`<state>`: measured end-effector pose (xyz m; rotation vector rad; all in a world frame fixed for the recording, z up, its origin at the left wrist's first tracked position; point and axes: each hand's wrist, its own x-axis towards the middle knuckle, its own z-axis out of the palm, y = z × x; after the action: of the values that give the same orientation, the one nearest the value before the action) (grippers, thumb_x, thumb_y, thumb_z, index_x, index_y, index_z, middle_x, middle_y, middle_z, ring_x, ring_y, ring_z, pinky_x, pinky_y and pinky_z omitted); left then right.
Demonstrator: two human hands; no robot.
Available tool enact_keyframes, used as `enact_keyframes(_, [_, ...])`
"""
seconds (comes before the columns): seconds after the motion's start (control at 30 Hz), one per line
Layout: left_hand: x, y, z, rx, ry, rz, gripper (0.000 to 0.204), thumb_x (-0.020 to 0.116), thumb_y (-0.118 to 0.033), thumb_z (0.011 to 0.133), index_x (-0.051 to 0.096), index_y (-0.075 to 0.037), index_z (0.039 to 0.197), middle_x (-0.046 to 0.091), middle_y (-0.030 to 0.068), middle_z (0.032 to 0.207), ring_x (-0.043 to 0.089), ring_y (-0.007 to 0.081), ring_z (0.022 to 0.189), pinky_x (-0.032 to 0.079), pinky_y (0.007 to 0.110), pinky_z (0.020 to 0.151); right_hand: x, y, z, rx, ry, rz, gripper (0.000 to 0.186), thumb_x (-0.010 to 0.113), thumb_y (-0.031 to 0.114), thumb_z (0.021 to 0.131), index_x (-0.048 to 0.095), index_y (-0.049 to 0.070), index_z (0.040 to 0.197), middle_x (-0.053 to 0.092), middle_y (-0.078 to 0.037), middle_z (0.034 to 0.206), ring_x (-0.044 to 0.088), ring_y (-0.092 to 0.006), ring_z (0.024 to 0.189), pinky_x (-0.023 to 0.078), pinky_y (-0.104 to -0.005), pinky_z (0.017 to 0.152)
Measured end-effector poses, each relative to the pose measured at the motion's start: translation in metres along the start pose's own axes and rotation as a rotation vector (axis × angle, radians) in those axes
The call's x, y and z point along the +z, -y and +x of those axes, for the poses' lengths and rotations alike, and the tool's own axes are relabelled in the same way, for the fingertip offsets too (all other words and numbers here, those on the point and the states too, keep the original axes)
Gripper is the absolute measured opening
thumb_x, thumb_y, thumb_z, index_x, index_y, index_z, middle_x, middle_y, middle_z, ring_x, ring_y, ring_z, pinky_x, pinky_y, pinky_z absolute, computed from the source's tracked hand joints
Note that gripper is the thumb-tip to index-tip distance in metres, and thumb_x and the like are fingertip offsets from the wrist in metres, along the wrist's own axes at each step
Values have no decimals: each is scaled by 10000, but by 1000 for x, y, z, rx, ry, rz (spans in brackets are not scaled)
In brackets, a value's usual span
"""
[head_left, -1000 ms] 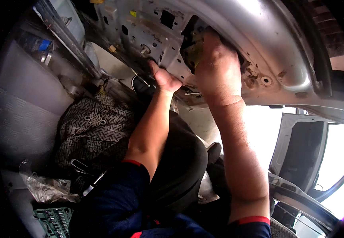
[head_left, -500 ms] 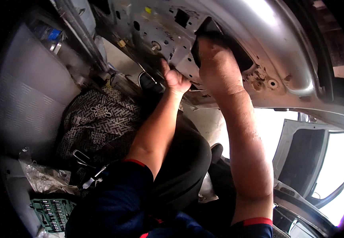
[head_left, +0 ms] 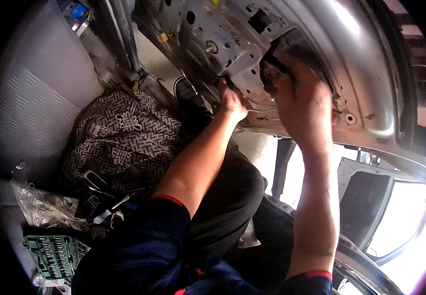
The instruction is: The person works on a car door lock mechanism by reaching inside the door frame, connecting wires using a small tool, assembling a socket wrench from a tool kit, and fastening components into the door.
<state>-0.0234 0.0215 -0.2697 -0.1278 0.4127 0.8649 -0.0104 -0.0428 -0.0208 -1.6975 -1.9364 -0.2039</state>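
A bare silver-grey car door [head_left: 245,59] without its trim panel stands open in front of me. My left hand [head_left: 233,104] rests at the door's lower edge with the thumb pointing up along the metal; its other fingers are hidden. My right hand [head_left: 307,98] is at the large opening [head_left: 291,44] in the door's inner metal, its fingers smeared by motion. Dark parts show inside the opening beside those fingers, too unclear to name. Whether the right hand holds anything cannot be made out.
On my left is a grey seat [head_left: 36,98] with a patterned cloth [head_left: 124,128] beside it. Below lie a screwdriver [head_left: 109,210], a clear plastic bag [head_left: 45,206] and an open green socket set [head_left: 53,255]. Another open vehicle door [head_left: 370,206] stands at the right.
My right hand has drawn back out of the door opening, where its fingers were hidden. My left hand stays at the door's lower edge. The whole view has shifted slightly.
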Motion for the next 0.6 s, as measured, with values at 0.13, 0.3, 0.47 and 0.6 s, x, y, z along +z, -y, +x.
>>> enact_keyframes(0.13, [-10, 12, 12, 53, -58, 273, 816, 326, -705, 965, 347, -151, 1562, 331, 83, 1624, 307, 328, 1482, 242, 666, 1143, -37, 22, -3, 275, 334, -317, 240, 522, 56, 973, 619, -21, 1178, 689, -273, 1082, 704, -366, 1014, 571, -472, 872])
enact_keyframes(0.3, [-20, 3, 17, -94, 118, 130, 637, 353, -552, 998, 492, -145, 1468, 548, 53, 1470, 421, 290, 1401, 306, 615, 1102, -26, 12, 33, 44, 929, -751, 232, 534, 31, 932, 670, -70, 1089, 718, -273, 991, 732, -368, 956, 603, -471, 846])
enact_keyframes(0.47, [-16, -23, 12, -351, 235, 80, 565, 350, -441, 988, 541, -111, 1406, 575, 69, 1447, 457, 304, 1379, 341, 567, 1121, 6, -7, 56, 70, 1035, -837, 191, 610, 45, 852, 712, -63, 973, 725, -272, 941, 739, -375, 906, 608, -471, 808])
enact_keyframes(0.6, [-19, -27, 19, -439, 269, 78, 517, 347, -352, 980, 580, -84, 1356, 597, 81, 1428, 486, 315, 1362, 369, 529, 1136, 10, -20, 50, 145, 997, -771, 249, 646, 90, 848, 686, -46, 1052, 713, -268, 1016, 712, -401, 964, 582, -479, 863])
